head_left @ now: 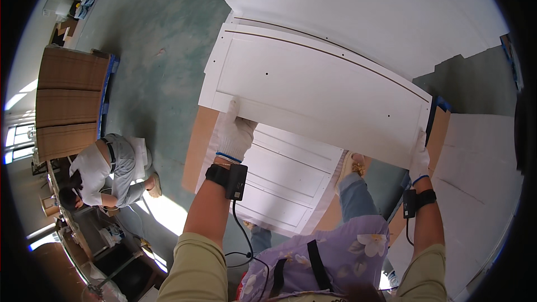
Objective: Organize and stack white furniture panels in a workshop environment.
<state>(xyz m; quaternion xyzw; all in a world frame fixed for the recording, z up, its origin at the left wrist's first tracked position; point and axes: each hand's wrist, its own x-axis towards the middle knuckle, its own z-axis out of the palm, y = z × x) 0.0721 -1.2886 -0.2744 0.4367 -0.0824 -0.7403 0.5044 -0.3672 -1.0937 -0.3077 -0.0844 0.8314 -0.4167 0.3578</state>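
A long white furniture panel with a dark groove along its far edge and a few small holes spans the space before me. My left hand, in a white knit glove, grips its near edge toward the left, the thumb lying on top and the fingers hidden below. At the panel's right end my right hand, gloved too, closes on the near corner; its fingers are partly hidden. Below the held panel lies a white framed panel on a pinkish sheet. Another white panel's edge shows just beyond the held one.
Tall white boards stand at the far side, and a pale sheet lies at right. Brown cardboard shows under the panels. To the left, a person bends beside stacked brown boards on a blue pallet.
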